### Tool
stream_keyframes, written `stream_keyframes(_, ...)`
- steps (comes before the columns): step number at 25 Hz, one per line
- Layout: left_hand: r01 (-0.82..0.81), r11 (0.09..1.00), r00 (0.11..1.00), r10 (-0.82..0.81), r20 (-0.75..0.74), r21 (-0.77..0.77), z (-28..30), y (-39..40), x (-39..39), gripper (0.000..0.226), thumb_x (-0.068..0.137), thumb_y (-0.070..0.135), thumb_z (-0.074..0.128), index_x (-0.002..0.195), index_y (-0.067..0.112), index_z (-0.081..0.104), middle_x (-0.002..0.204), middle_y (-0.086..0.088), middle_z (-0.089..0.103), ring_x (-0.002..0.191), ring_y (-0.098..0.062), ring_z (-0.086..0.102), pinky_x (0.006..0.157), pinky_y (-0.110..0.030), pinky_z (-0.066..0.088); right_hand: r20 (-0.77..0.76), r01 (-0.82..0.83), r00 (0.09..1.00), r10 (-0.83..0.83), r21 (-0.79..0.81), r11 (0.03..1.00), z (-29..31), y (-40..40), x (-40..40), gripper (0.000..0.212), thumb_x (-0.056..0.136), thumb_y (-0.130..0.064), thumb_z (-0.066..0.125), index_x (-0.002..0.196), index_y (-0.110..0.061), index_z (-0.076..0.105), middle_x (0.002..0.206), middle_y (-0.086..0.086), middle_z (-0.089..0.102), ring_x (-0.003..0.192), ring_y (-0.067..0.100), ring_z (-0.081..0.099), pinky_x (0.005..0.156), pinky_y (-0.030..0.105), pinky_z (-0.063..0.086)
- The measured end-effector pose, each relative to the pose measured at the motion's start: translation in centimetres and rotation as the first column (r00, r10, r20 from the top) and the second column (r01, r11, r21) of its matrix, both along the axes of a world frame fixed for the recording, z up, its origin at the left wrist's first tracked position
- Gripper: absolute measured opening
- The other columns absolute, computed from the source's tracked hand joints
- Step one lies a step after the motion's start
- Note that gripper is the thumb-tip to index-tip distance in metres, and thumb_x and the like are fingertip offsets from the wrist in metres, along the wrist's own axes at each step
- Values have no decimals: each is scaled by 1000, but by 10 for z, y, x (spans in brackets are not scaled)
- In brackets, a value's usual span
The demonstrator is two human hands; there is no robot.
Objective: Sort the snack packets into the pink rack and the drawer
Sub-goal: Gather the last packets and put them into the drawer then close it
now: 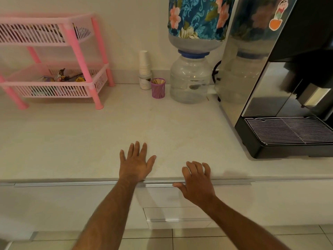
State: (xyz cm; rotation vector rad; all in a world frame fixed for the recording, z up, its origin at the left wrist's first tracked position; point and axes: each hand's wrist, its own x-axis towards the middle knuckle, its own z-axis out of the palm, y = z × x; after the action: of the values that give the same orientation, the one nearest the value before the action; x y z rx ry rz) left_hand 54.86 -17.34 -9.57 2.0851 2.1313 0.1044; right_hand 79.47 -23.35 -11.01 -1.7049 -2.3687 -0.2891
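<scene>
The pink rack [84, 69] stands at the back left of the white counter. Several snack packets [61, 77] lie in its lower basket, and more packets [41, 31] show through the slats of the upper one. The drawer [72, 199] under the counter edge is closed, its metal handle strip running along the top. My left hand [136, 162] lies flat on the counter near the front edge, fingers spread, holding nothing. My right hand [195, 179] rests over the counter edge above the drawer handle, fingers apart and slightly curled, empty.
A water dispenser jar with a floral-covered bottle [191, 78] stands at the back, beside a stack of paper cups [144, 65] and a purple cup of stirrers [158, 87]. A coffee machine [281, 98] fills the right side. Tiled floor lies below.
</scene>
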Motion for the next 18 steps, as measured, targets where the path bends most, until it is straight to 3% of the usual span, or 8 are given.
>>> stream_keyframes(6, 5, 1000, 1000, -5, -4, 8, 1, -1, 0, 80, 91, 73, 0, 158, 30, 0, 167, -3, -5, 153, -22, -10, 121, -56, -5, -1, -10, 1000, 10, 59, 998, -2, 6, -2, 44, 69, -50, 80, 88, -17, 58, 100, 4, 62, 93, 27, 58, 90, 47, 38)
stream_keyframes(18, 15, 1000, 1000, -15, -1, 1, 2, -2, -1, 79, 92, 73, 2, 158, 29, -1, 167, -3, -7, 153, -21, -11, 121, -55, -6, 50, -33, 998, 29, 77, 996, 2, 7, -1, 44, 75, -54, 72, 89, -16, 56, 94, 4, 61, 85, 27, 56, 85, 46, 42)
